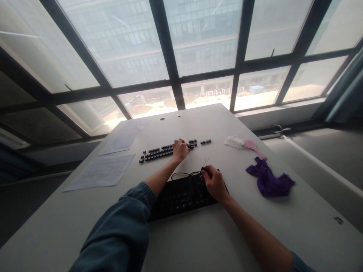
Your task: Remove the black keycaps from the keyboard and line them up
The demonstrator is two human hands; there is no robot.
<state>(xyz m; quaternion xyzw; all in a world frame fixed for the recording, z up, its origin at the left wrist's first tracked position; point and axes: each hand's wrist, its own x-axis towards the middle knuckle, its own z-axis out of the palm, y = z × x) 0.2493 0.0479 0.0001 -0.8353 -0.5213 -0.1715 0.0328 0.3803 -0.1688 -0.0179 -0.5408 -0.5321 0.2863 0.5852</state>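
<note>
Keyboard and loose keycaps on a white surface (pixel 187 249), with the person at work before a window (pixel 207 34). Clock directions are centred on the keyboard, twelve o'clock toward the glass. The black keyboard (pixel 184 200) lies between the person's forearms, its dark cable (pixel 181 173) looped along the far edge. Beyond it, from eleven to one o'clock, small black keycaps (pixel 159 154) stand in rows. The left hand (pixel 180 150), at twelve o'clock, reaches down among these keycaps; I cannot tell whether its fingers grip one. The right hand (pixel 214 181), at two o'clock over the keyboard's far corner, clasps a small dark tool (pixel 203 170) from which thin wires project. Between one and two o'clock is a crumpled white cloth (pixel 234 142), a pink brush (pixel 251 145) just beside it; near three, a purple cloth (pixel 269 179). Printed sheets (pixel 100 172) lie flat at nine to ten o'clock.
</note>
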